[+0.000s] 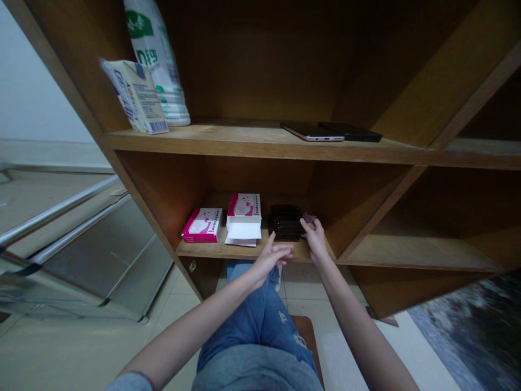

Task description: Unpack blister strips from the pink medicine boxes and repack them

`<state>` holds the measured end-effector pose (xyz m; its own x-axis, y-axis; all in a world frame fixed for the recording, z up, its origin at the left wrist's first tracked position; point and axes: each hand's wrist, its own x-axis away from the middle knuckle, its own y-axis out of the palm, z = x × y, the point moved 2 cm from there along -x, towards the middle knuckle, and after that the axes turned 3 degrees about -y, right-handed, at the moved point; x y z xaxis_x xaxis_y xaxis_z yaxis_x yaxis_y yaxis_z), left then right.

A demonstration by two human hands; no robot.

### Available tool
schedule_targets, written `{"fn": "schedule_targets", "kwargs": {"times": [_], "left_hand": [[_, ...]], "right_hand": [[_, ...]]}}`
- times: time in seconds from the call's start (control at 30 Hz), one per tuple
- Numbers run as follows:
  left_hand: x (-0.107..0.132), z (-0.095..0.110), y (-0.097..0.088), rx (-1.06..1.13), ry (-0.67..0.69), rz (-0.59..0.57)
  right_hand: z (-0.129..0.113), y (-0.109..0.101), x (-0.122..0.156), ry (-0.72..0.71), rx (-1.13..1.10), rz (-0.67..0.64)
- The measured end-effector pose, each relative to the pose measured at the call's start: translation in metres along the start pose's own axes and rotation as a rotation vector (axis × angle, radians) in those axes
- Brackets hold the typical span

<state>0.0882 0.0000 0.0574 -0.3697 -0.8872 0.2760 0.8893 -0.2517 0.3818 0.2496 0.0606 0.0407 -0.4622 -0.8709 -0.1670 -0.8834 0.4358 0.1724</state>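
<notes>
On the lower shelf lies a stack of glossy black flat items (285,221); their exact kind is too dark to tell. My right hand (315,237) is at the right side of this stack, fingers curled together with the thumb toward it. Whatever is between those fingers is dark and partly hidden. My left hand (270,259) hovers just in front of the shelf edge, below the stack, with its fingers stretched out and nothing in them. Left of the stack sits a pink-and-white box (244,209) with its white front flap hanging open. Beside it lies a closed pink-and-white box (202,225).
The wooden shelf board (228,142) above carries a white-and-green bottle (169,81), a small carton (140,98) and two dark phone-like slabs, one a phone (311,131). A metal-framed rack (101,244) stands at left. An upright divider (382,212) bounds the compartment at right.
</notes>
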Motion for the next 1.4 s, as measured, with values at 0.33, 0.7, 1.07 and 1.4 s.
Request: {"fn": "schedule_targets", "kwargs": {"times": [0.33,0.7,1.07,1.4], "left_hand": [[0.010,0.006,0.005,0.173,0.179,0.051],[0.039,-0.006,0.003,0.276,0.111,0.149],[0.059,0.003,-0.028,-0.182,0.244,0.177],[0.055,-0.005,-0.055,-0.218,0.257,0.123]], "right_hand": [[-0.026,-0.001,0.021,-0.021,-0.188,0.063],[-0.021,-0.022,0.099,-0.017,-0.251,0.089],[-0.010,-0.011,0.117,0.040,-0.225,-0.233],[-0.006,-0.005,0.121,0.084,-0.174,-0.282]]}}
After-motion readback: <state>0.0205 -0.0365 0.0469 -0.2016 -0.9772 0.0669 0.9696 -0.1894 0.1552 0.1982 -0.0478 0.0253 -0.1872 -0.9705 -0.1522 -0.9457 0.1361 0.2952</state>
